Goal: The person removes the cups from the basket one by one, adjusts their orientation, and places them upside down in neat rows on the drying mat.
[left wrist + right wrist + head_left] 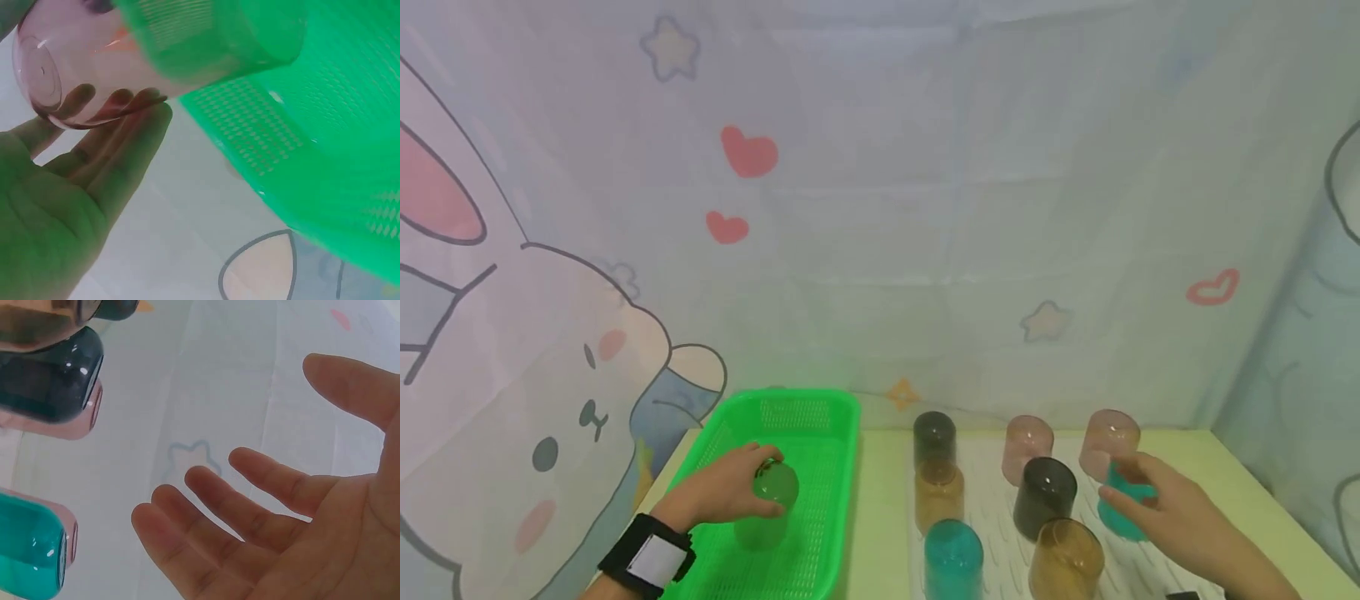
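Note:
My left hand (730, 490) grips a see-through pink tumbler (65, 72) inside the green basket (848, 467). In the head view the tumbler looks tinted green, its base upward; the left wrist view shows fingers curled along its side near the base. Out to the right, my right hand (1180, 512) is held over a teal tumbler (1120, 521), overlapping its edge in the head view. Its fingers are spread and loosely bent in the right wrist view, with nothing between them, and the teal tumbler (28, 547) stands apart from the fingertips.
Upside-down tumblers stand on a white ridged mat (992, 533): two pink ones (1028, 446) at the back, dark grey ones (1045, 498), amber ones (1066, 558) and another teal one (953, 558) at the front. Behind the pale yellow table (883, 517) hangs a printed curtain (880, 208).

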Action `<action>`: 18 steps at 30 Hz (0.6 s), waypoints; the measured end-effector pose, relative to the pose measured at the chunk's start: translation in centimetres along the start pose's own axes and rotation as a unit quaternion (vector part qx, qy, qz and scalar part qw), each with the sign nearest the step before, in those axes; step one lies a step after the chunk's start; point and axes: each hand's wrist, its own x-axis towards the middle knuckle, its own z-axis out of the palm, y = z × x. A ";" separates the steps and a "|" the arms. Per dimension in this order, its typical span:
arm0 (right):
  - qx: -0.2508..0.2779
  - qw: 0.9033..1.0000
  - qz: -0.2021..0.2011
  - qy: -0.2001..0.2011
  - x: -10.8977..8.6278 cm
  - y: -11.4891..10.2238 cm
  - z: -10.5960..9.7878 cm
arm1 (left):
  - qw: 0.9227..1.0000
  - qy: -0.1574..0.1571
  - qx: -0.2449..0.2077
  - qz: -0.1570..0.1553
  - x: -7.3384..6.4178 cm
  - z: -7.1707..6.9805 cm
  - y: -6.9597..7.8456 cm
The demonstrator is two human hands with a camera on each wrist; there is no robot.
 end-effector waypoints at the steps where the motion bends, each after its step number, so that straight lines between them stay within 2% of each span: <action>1: 0.003 1.000 0.000 0.000 -0.1 -0.1 0.1 | 1.000 0.016 -0.012 -0.004 -0.2 0.1 0.1; 5: 0.005 1.000 -0.011 0.008 -0.2 -0.4 0.4 | 0.993 0.094 -0.063 -0.020 -0.8 0.7 0.6; 8: 0.003 1.000 -0.020 0.020 0.0 -0.6 0.4 | 0.983 0.151 -0.098 -0.024 -0.9 1.2 1.1; 11: 0.012 0.998 -0.039 0.038 0.3 -1.1 0.4 | 0.971 0.194 -0.137 -0.019 -0.7 1.8 1.9; 14: 0.026 0.997 -0.055 0.046 0.3 -1.7 0.7 | 0.957 0.215 -0.195 -0.021 -0.6 2.5 2.6; 18: 0.039 0.996 -0.065 0.045 0.0 -2.6 1.1 | 0.938 0.217 -0.268 -0.026 -0.2 3.2 3.9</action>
